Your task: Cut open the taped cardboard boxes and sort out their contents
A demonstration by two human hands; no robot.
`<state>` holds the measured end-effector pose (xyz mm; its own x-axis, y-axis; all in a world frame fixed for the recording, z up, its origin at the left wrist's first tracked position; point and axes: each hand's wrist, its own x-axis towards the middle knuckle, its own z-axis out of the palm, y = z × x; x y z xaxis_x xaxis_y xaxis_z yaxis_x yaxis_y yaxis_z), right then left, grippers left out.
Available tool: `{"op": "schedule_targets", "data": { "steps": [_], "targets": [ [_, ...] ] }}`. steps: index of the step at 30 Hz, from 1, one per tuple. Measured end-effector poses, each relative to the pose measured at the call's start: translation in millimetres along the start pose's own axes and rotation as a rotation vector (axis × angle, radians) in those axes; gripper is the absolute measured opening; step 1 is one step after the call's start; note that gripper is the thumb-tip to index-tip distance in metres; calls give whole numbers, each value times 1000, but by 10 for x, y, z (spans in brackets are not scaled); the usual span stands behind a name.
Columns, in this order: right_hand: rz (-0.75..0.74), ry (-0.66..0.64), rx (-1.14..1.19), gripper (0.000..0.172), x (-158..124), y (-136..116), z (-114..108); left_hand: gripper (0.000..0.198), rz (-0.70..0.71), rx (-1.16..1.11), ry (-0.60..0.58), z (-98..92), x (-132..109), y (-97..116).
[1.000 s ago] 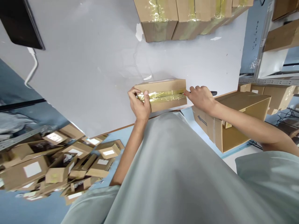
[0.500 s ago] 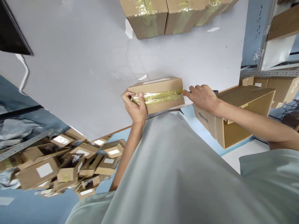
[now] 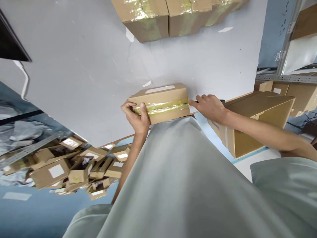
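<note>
A cardboard box point(image 3: 160, 96) lies on its side at the table's near edge, against my shirt. Yellowish tape point(image 3: 163, 108) runs along its seam, with a dark slit line in it, and a white label point(image 3: 159, 89) is on the upper face. My left hand point(image 3: 137, 117) is closed around the box's left end, thumb pressing on the taped side. At the right end, my right hand point(image 3: 210, 107) is wrapped round what looks like a box cutter point(image 3: 222, 101); a dark end and a bit of red show, the rest is hidden. Its tip meets the tape's right end.
Taped boxes point(image 3: 153, 28) stand in a row at the table's far side. A large open carton point(image 3: 257, 102) is at the right, below my right forearm. Many small boxes point(image 3: 81, 168) are heaped lower left. A dark screen point(image 3: 11, 39) with a white cable point(image 3: 25, 81) sits upper left.
The box and both hands sit slightly farther left in the view, which has itself shifted a little. My right hand stays at the box's right end; both grips look the same.
</note>
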<state>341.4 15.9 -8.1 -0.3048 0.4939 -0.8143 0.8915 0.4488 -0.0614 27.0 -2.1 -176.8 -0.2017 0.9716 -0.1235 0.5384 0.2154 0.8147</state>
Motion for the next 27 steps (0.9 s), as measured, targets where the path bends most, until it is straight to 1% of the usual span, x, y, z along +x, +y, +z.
{"op": "schedule_targets", "data": {
  "steps": [4, 8, 10, 13, 16, 21, 24, 27],
  "targets": [
    [-56, 12, 3, 63, -12, 119, 50, 43, -41, 24, 12, 2, -9, 8],
    [-116, -2, 29, 68, -1, 214, 20, 48, -41, 25, 16, 0, -21, -10],
    [-135, -23, 51, 65, 1, 249, -12, 50, -47, 22, 18, -4, -26, -13],
    [-151, -30, 77, 59, 8, 301, -17, 51, -92, 59, 22, -11, -27, -4],
    [-177, -4, 92, 58, 38, 370, 52, 49, -139, 126, 25, -18, -22, 7],
    [-231, 47, 95, 57, 130, 493, 222, 49, -124, 150, 34, -31, -23, 4],
    [-248, 68, 105, 54, 182, 515, 307, 48, -143, 163, 37, -28, -24, -2],
    [-259, 102, 115, 54, 242, 507, 401, 47, -135, 142, 46, -13, -21, -9]
  ]
}}
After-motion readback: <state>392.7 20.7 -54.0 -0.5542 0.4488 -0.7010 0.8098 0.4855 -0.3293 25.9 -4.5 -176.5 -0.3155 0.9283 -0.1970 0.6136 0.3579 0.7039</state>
